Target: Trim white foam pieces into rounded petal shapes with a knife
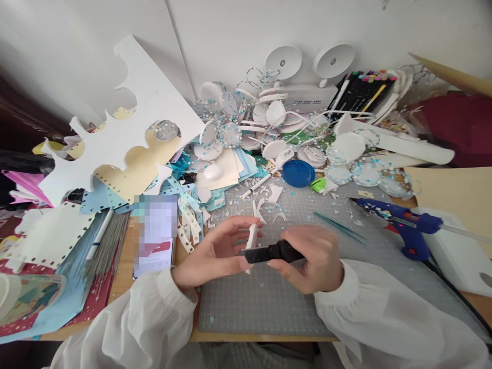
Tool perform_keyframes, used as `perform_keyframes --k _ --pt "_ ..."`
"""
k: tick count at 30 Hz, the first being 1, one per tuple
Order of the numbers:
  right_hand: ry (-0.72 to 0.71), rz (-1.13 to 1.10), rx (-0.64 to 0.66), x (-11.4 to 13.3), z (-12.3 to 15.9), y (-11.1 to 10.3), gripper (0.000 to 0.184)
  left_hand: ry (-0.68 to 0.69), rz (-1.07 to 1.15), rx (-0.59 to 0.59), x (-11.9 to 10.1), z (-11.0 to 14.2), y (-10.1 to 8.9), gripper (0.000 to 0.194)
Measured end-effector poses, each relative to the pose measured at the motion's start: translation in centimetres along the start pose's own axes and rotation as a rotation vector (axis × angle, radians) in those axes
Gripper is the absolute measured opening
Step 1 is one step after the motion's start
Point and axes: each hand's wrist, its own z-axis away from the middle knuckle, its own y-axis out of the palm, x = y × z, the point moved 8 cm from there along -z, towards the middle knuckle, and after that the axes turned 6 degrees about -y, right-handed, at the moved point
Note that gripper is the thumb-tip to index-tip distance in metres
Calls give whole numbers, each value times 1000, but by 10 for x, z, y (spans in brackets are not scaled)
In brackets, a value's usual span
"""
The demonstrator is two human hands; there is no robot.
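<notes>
My left hand [219, 251] pinches a small white foam piece [251, 236] upright over the grey cutting mat [261, 302]. My right hand [311, 259] is closed around a black utility knife [269, 252], whose blade end points left and meets the foam piece. Both hands hover just above the mat, close to my body, with white sleeves covering both wrists.
A blue glue gun [400, 225] lies at the right on the mat. A phone [154, 236] lies at the left. Teal tweezers [338, 225], a blue lid [298, 172], white foam discs [346, 146], a cut white foam board [126, 123], markers [365, 89] and paper scraps crowd the back.
</notes>
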Motion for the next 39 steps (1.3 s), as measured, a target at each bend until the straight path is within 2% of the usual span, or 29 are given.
perform_keyframes --k 2,6,11,25,31,39 --pt "-3 -2 -1 1 0 0 42 -5 -13 -19 1 0 0 58" --pt "-3 -12 18 2 0 3 42 -93 -71 -49 10 1 0 79" --pt "-10 -21 45 5 -1 5 44 -96 -145 -69 12 3 -2 68" --pt "-27 -6 85 11 -5 8 43 -26 -170 -106 10 1 0 71" --pt "-6 22 44 5 -5 3 41 -29 -164 -80 6 2 1 69" --pt "-11 -1 58 8 -4 5 42 -3 -200 -93 3 3 1 72"
